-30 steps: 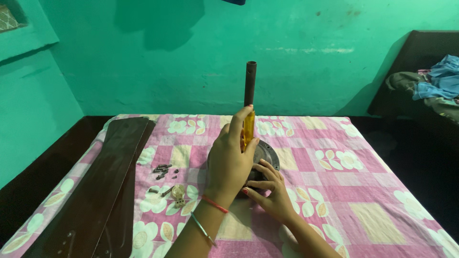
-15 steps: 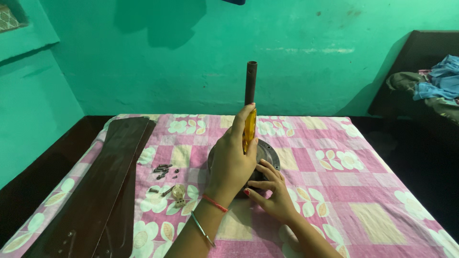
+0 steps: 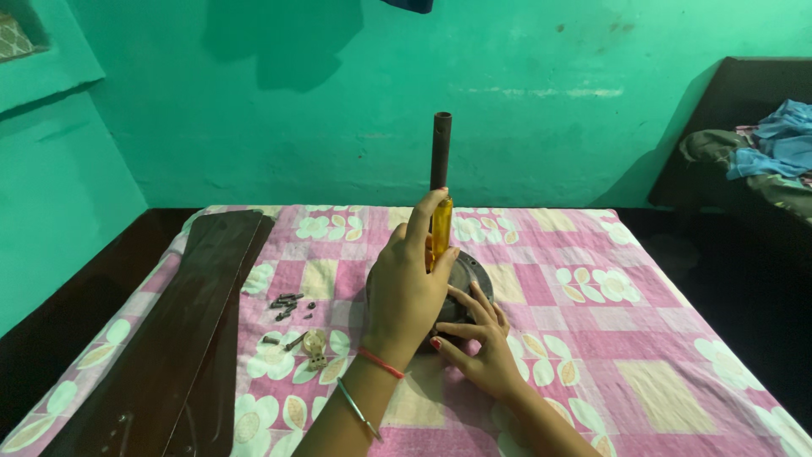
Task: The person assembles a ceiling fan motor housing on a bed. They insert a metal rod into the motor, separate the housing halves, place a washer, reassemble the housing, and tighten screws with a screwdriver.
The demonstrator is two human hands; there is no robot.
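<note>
**A:** Head view: what is being held, and where?

**B:** A yellow translucent-handled screwdriver [image 3: 441, 230] is held upright, its handle enclosed by the curled fingers of the left hand [image 3: 408, 288]. It is positioned over the dark round metal fan motor housing [image 3: 470, 272], just in front of the brown vertical metal rod [image 3: 440, 151] rising from that housing. The screwdriver tip is hidden behind the hand, so what it meets cannot be told.

**A:** And the other hand?

**B:** The right hand [image 3: 479, 340] is laid flat against the near edge of the housing, fingers spread and pressing, nothing enclosed in it.

**A:** Has anything been altered over the last second?

**B:** Very little. The grip on the handle is kept as it was, and the housing is steadied in the same place; only a slight turn of the wrist may be suspected. The work appears to be mid-step, with the tool held engaged rather than being repositioned.

**A:** What is spread around?

**B:** A pink floral patchwork bedsheet [image 3: 643, 322] is under everything. Small dark loose screws [image 3: 288, 303] are scattered to the left, and long dark brown wooden fan blades [image 3: 182, 330] are laid along the left edge.
</note>
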